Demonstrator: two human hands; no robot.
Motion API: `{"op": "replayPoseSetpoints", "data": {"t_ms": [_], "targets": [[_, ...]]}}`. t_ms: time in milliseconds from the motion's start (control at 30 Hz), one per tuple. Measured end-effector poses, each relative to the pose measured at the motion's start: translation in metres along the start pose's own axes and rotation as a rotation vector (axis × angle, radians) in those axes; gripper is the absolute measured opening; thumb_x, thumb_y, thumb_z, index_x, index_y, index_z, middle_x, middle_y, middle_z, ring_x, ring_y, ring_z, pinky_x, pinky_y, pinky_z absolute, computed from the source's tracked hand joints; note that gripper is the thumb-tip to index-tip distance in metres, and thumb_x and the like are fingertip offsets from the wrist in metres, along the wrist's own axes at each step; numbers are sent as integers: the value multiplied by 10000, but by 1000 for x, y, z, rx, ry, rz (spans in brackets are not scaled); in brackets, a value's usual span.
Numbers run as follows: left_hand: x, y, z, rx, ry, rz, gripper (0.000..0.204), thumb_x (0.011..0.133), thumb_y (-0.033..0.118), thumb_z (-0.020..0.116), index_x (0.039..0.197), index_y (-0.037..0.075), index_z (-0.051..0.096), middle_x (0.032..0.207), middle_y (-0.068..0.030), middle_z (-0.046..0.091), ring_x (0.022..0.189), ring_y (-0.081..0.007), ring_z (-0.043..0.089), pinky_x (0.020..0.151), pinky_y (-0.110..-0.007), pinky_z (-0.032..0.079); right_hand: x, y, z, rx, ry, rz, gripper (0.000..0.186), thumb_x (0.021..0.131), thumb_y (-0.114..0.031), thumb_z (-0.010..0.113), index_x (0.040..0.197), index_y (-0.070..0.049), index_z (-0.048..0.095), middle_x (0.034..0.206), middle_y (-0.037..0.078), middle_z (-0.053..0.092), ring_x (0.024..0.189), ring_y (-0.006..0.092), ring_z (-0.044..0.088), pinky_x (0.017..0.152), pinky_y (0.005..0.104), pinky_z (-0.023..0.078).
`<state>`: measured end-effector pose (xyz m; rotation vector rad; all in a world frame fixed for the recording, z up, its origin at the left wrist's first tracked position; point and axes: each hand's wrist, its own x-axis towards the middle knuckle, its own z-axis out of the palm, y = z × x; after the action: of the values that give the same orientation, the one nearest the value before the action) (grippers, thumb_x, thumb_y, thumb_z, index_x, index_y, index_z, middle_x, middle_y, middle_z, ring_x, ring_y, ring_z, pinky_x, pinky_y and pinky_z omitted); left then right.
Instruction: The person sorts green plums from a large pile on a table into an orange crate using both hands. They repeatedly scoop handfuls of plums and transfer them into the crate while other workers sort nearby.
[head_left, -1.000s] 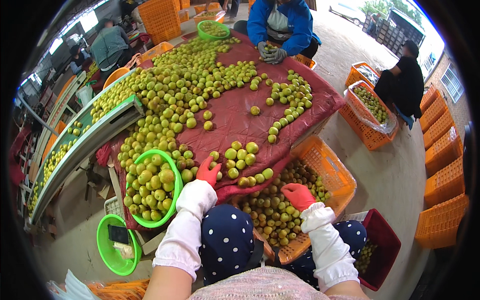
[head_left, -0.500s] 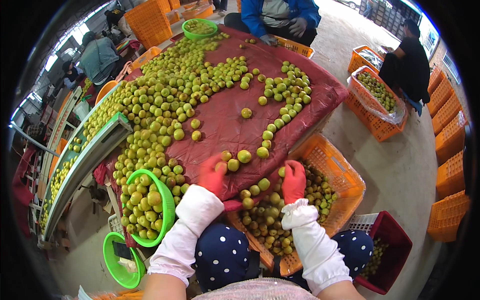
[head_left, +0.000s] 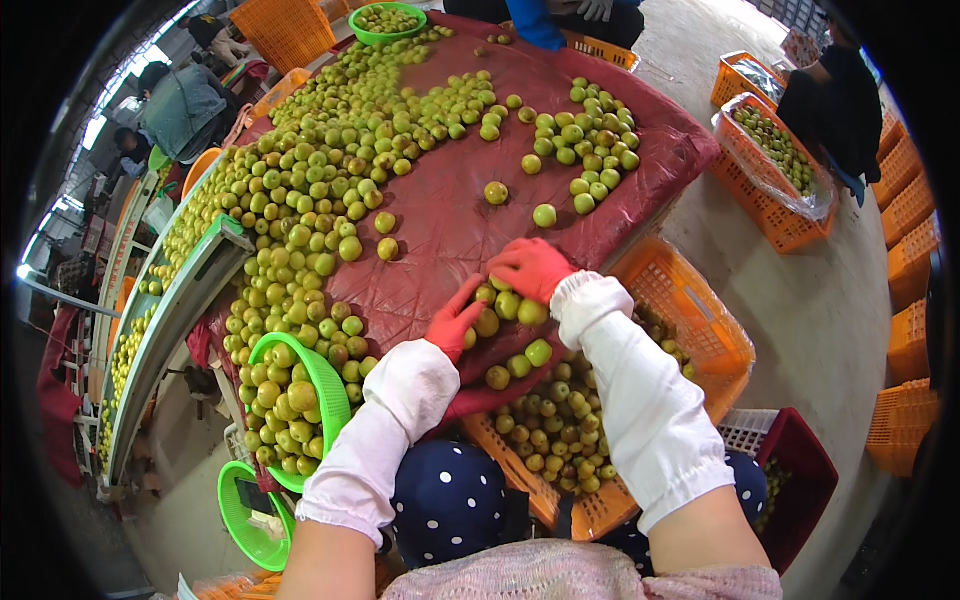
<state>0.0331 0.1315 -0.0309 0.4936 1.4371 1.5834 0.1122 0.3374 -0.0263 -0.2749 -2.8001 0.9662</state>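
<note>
Fruit, round, smooth and yellow-green, sits clustered near the edge of a table draped in shiny maroon sheeting, between two red-gloved hands. The left hand lays half-straightened fingers along the cluster's nine o'clock side; the right hand curves bent fingers over it from one o'clock. How firmly either grips I cannot tell; together they seem cupped so that several pieces cannot roll apart. Three loose pieces lie at six o'clock. At five o'clock, an orange perforated plastic crate holding more fruit is tucked against the table, probably for easy reach. A bright-green plastic basket, tilted and heaped, stands at eight o'clock; a broad fruit pile spreads toward ten.
</note>
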Motion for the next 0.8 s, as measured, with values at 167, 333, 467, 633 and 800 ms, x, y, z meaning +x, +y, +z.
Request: {"op": "replayPoseSetpoints", "data": {"t_ms": [167, 333, 467, 633, 800], "targets": [[-34, 9, 38, -158, -357, -271, 473, 953, 205, 561, 1396, 92, 440, 1338, -60, 534, 1208, -201, 526, 1016, -336, 432, -74, -16, -26, 56, -136, -129, 322, 819, -371, 603, 1033, -168, 733, 985, 118, 683, 996, 340, 598, 887, 416, 484], [-71, 87, 48, 836, -575, 532, 595, 803, 125, 746, 1329, 32, 483, 1285, -82, 561, 1205, -215, 543, 1003, -334, 447, -122, -81, -42, -98, -183, -19, 269, 721, -216, 620, 960, -156, 728, 864, 139, 680, 925, 324, 632, 814, 438, 516], [-96, 104, 52, 733, -264, 442, 577, 775, 100, 745, 1294, -2, 513, 1246, -115, 594, 1207, -209, 540, 988, -351, 444, -132, -110, 37, -129, 149, -303, 177, 746, -280, 691, 857, -145, 664, 943, 52, 599, 980, 270, 569, 919, 402, 455], [-122, 121, 86, 126, 20, -30, 344, 980, 215, 467, 1206, 7, 621, 1189, -78, 641, 1139, -186, 561, 1018, -336, 389, -149, -110, 41, -326, 281, 124, 174, 757, -331, 678, 842, -182, 649, 941, 21, 548, 1088, 239, 496, 1007, 587, 298], [-121, 116, 103, 56, -66, 87, 366, 985, 244, 466, 1199, -9, 619, 1163, -88, 653, 1133, -184, 571, 1006, -323, 396, -165, -61, 46, -295, 434, 424, 141, 764, -293, 648, 859, -189, 646, 974, 30, 578, 1094, 254, 498, 1013, 607, 273]]}}
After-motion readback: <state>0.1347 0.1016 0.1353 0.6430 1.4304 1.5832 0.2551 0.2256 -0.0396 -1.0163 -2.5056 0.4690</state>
